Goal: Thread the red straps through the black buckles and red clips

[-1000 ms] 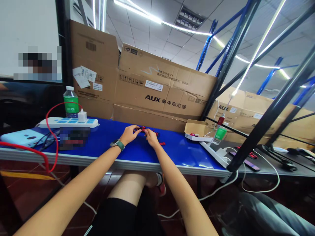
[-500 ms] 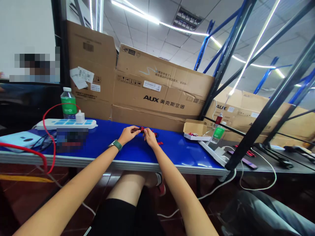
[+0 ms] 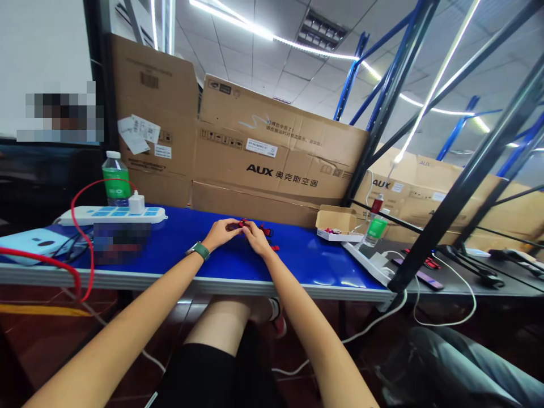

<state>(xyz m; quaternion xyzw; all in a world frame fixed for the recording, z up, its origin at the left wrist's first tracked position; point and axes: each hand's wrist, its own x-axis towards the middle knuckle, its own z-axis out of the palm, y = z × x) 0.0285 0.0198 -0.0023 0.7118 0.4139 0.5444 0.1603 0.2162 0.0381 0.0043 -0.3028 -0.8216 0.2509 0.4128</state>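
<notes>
Over the blue table top (image 3: 229,266), both hands meet at a small red-and-black strap-like item (image 3: 243,222). My left hand (image 3: 220,233), with a green watch band at its wrist, pinches the item between thumb and fingers. My right hand (image 3: 255,237) closes on it from the other side, fingertips nearly touching the left ones. A black-and-red end of it (image 3: 267,232) shows beyond the right hand, and a red piece (image 3: 275,247) lies by the right wrist. My fingers cover much of the item, so its exact kind is unclear.
A white power strip (image 3: 113,215) and a green-labelled bottle (image 3: 115,180) stand at left, near a red cable (image 3: 73,272). An open small carton (image 3: 337,224) sits at right by a dark rack post (image 3: 425,226). Cardboard sheets (image 3: 276,153) wall the back.
My right hand has shifted slightly left, nearer the left hand. More of the item's black-and-red end shows to its right. The view has moved a little.
</notes>
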